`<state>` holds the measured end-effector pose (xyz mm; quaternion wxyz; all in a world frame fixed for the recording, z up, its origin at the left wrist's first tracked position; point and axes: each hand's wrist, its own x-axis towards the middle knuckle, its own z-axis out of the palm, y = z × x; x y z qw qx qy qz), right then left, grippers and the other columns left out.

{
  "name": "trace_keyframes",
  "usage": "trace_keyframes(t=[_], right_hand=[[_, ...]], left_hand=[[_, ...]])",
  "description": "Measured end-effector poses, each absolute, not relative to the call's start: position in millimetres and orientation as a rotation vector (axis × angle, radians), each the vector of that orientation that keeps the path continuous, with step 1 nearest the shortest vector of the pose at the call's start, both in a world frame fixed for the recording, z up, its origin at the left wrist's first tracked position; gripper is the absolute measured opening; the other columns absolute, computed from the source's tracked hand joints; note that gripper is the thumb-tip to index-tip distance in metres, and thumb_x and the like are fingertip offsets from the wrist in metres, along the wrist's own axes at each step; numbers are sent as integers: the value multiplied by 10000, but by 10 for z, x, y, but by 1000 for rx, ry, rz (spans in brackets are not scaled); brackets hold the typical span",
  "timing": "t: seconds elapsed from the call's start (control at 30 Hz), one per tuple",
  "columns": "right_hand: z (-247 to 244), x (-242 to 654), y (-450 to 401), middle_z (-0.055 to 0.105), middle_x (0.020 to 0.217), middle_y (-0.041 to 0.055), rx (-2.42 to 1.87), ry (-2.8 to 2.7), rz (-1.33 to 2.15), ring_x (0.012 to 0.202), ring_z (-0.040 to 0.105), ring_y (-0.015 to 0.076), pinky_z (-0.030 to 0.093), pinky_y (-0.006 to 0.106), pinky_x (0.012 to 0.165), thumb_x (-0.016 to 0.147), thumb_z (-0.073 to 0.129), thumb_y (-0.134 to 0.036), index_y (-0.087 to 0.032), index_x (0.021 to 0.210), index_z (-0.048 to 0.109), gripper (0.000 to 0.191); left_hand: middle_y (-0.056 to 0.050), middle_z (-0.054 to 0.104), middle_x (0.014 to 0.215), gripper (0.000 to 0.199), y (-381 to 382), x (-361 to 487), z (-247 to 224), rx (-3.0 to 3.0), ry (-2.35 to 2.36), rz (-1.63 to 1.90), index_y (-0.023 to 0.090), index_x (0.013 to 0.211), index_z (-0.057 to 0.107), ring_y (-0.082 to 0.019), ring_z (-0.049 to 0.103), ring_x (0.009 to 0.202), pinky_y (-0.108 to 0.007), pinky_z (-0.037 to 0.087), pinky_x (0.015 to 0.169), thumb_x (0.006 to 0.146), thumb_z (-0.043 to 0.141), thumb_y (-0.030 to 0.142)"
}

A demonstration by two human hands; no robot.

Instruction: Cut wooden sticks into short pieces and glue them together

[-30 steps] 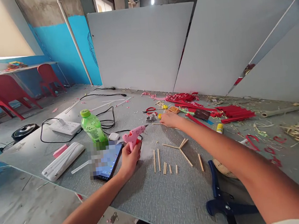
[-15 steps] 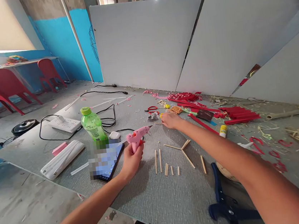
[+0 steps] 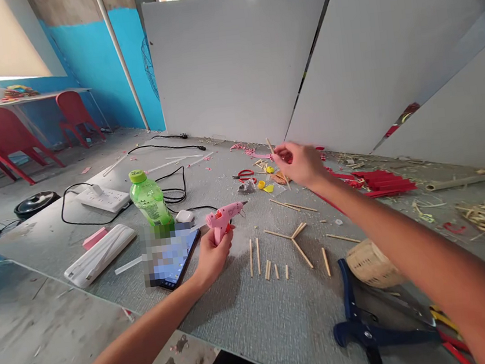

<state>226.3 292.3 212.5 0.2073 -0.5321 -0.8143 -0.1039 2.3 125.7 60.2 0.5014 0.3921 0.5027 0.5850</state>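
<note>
Wrapped round the handle of a pink hot glue gun (image 3: 224, 216), my left hand (image 3: 216, 255) keeps it above the table with the nozzle pointing right. My right hand (image 3: 299, 164) is raised over the far part of the table, pinching a thin wooden stick (image 3: 269, 145) held nearly upright. Below it lie two long sticks (image 3: 293, 205). Nearer me, several sticks joined in a Y shape (image 3: 293, 238) lie flat. A row of short cut sticks (image 3: 268, 270) and two longer upright-laid sticks (image 3: 254, 258) sit to its left; a single stick (image 3: 326, 262) is at its right.
A green bottle (image 3: 151, 201), a phone (image 3: 177, 262), a white power strip (image 3: 104, 199) and a power bank (image 3: 101, 256) stand left. Dark blue cutters (image 3: 367, 334) and a round woven piece (image 3: 372, 263) lie right. Red scissors (image 3: 246, 176) and red strips (image 3: 385, 182) are farther back.
My right hand has lifted from the tabletop, moving up and right, and now has a stick in its fingers. My left hand and the glue gun have stayed nearly still.
</note>
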Motion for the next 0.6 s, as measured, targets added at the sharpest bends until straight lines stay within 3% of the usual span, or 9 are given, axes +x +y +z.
trace_keyframes(t=[0.13, 0.27, 0.4, 0.47, 0.53, 0.6], right_hand=[[2572, 2469, 2122, 770, 944, 33, -866, -2063, -419, 798, 716, 186, 588, 338, 764, 1006, 643, -317, -213, 1073, 703, 138], [2705, 2720, 1474, 772, 1007, 17, -803, -1901, -386, 782, 721, 175, 594, 335, 732, 952, 727, -235, -274, 1116, 697, 172], [2374, 3040, 1354, 765, 1010, 20, -917, -2040, -160, 809, 735, 182, 607, 331, 734, 966, 701, -229, -259, 1109, 682, 147], [2107, 3209, 1397, 759, 998, 28, -869, -2318, -237, 865, 727, 189, 591, 352, 810, 996, 633, -189, -233, 1058, 676, 87], [1839, 3351, 1435, 761, 996, 37, -767, -2610, -307, 950, 714, 206, 563, 371, 888, 1010, 567, -136, -219, 1029, 683, 144], [1609, 3448, 1451, 762, 990, 53, -737, -2830, -410, 947, 693, 212, 535, 361, 858, 982, 546, -70, -206, 994, 695, 202]], left_hand=[[89, 396, 569, 448, 1243, 20, 615, 966, 1193, 1420, 152, 927, 685, -70, 320, 479, -198, 246, 465, 749, 786, 551], [90, 387, 566, 442, 1223, 21, 601, 994, 1164, 1421, 149, 933, 689, -69, 317, 481, -196, 242, 467, 762, 786, 545], [83, 399, 582, 434, 1196, 17, 594, 1036, 1140, 1409, 137, 961, 706, -68, 316, 483, -197, 235, 462, 788, 776, 530], [77, 411, 594, 428, 1187, 11, 591, 1058, 1136, 1405, 133, 969, 711, -69, 321, 486, -199, 239, 462, 798, 772, 521], [72, 424, 604, 420, 1182, 6, 584, 1077, 1139, 1405, 132, 969, 713, -71, 336, 493, -199, 250, 468, 798, 772, 511], [70, 431, 607, 411, 1181, 5, 579, 1094, 1145, 1405, 132, 964, 715, -73, 343, 497, -200, 259, 475, 795, 771, 502]])
